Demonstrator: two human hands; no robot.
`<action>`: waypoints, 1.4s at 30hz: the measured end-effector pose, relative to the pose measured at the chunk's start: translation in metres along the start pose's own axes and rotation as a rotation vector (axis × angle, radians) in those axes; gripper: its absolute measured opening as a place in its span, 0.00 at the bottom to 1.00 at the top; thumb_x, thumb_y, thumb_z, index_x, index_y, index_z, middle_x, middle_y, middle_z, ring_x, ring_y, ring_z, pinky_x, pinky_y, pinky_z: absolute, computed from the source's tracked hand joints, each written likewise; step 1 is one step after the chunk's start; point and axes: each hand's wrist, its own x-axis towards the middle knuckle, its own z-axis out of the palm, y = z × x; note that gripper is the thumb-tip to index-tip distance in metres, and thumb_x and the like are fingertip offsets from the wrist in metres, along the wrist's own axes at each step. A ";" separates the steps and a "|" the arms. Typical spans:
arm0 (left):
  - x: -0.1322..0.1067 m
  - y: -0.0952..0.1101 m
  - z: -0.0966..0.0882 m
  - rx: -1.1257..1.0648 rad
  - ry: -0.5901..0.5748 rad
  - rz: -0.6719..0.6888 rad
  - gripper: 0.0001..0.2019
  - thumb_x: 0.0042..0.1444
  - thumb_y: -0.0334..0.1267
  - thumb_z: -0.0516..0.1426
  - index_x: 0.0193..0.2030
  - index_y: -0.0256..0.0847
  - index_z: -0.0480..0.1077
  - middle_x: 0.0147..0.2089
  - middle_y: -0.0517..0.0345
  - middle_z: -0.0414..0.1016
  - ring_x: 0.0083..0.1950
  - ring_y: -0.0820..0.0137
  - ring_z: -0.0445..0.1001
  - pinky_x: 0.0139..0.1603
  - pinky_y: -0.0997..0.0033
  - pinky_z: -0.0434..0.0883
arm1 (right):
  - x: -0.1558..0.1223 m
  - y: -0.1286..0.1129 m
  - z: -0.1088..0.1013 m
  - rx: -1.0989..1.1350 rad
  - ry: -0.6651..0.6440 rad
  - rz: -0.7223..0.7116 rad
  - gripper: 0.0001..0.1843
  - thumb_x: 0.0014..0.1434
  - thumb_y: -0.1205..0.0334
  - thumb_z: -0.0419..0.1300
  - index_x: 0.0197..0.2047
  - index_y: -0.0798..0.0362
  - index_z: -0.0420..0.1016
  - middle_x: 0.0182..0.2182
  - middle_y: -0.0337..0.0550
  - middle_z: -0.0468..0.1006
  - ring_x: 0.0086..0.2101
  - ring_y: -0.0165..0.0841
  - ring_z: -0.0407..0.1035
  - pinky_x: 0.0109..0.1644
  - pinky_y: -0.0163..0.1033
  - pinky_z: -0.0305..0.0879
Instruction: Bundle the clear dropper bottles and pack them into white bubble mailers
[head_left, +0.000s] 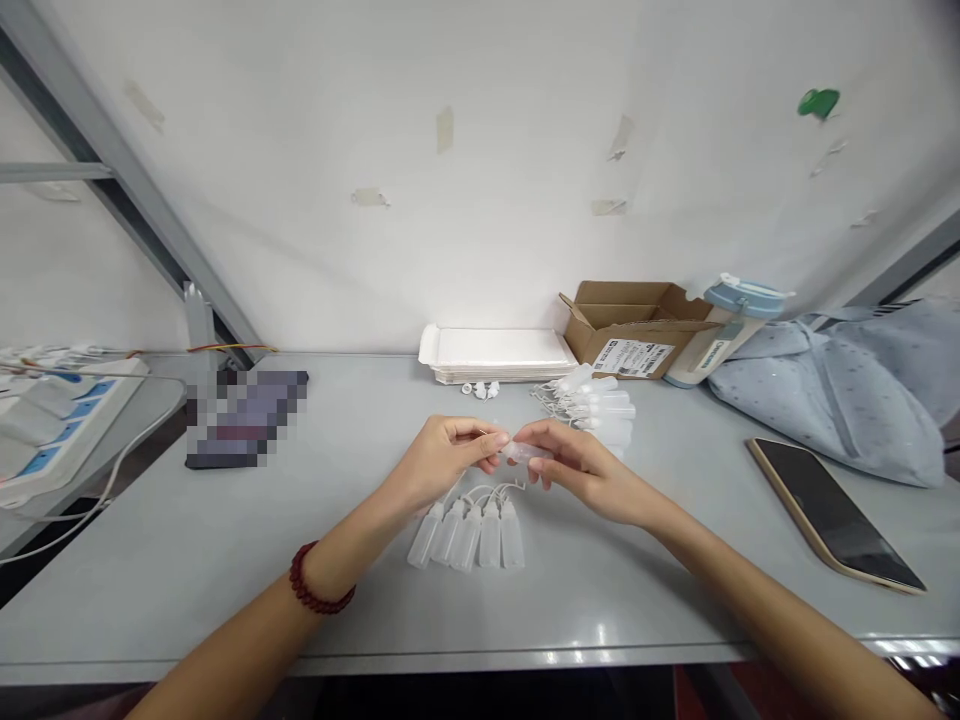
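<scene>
Bottle (532, 453), small and translucent, is gripped in the right hand (589, 468). The left hand (448, 450) pinches its narrow end (five similar bottles (467, 540) lie nearby).

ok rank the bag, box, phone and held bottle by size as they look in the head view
1. Bag
2. Box and phone, unranked: the phone lies nearer the camera, so it is unsure
3. Held bottle
</scene>
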 end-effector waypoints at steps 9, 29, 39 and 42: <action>0.001 0.000 0.002 -0.026 -0.037 0.071 0.13 0.52 0.42 0.60 0.41 0.37 0.76 0.32 0.54 0.77 0.35 0.70 0.72 0.35 0.72 0.69 | 0.000 0.005 0.000 0.130 0.007 0.012 0.10 0.63 0.59 0.51 0.47 0.51 0.61 0.28 0.38 0.71 0.28 0.28 0.64 0.38 0.39 0.61; -0.001 0.001 0.005 0.011 0.032 0.074 0.09 0.48 0.37 0.61 0.36 0.35 0.74 0.37 0.53 0.76 0.38 0.69 0.72 0.41 0.69 0.70 | 0.002 0.003 0.006 0.171 0.069 0.015 0.12 0.61 0.55 0.53 0.45 0.52 0.62 0.29 0.40 0.73 0.25 0.27 0.66 0.33 0.37 0.63; -0.001 0.001 0.004 -0.163 0.057 0.030 0.09 0.50 0.38 0.60 0.37 0.37 0.74 0.32 0.59 0.73 0.31 0.75 0.69 0.39 0.70 0.68 | 0.001 0.001 0.005 0.178 0.056 0.032 0.12 0.60 0.54 0.54 0.43 0.53 0.63 0.33 0.43 0.75 0.25 0.27 0.66 0.31 0.37 0.63; -0.001 0.000 0.003 -0.102 0.004 0.071 0.08 0.49 0.36 0.61 0.36 0.37 0.73 0.34 0.58 0.73 0.32 0.75 0.69 0.39 0.72 0.68 | 0.001 -0.001 0.004 0.202 0.019 0.034 0.12 0.60 0.54 0.54 0.42 0.54 0.64 0.32 0.43 0.74 0.24 0.26 0.65 0.31 0.37 0.62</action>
